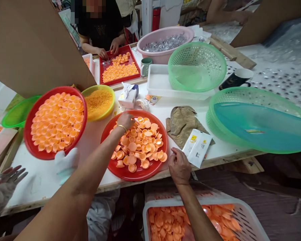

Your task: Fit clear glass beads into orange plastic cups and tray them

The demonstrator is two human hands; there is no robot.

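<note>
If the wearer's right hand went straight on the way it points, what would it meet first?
Most likely the rim of the round red tray, just ahead of the right hand, then the orange pieces inside. Height is hard to judge, so it might clear the rim.

A white packet (197,148) lies partly on a brown cloth (183,123)

Beyond the left hand's (125,121) fingers, a white-and-blue boxy tissue pack (126,100) stands in the way; rightward, open air lies over loose orange plastic cups (132,146). The right hand's (180,165) fingers have a round red plastic tray (145,175) just left, a brown cloth (184,125) ahead, a flat white packet (197,147) right.
</note>
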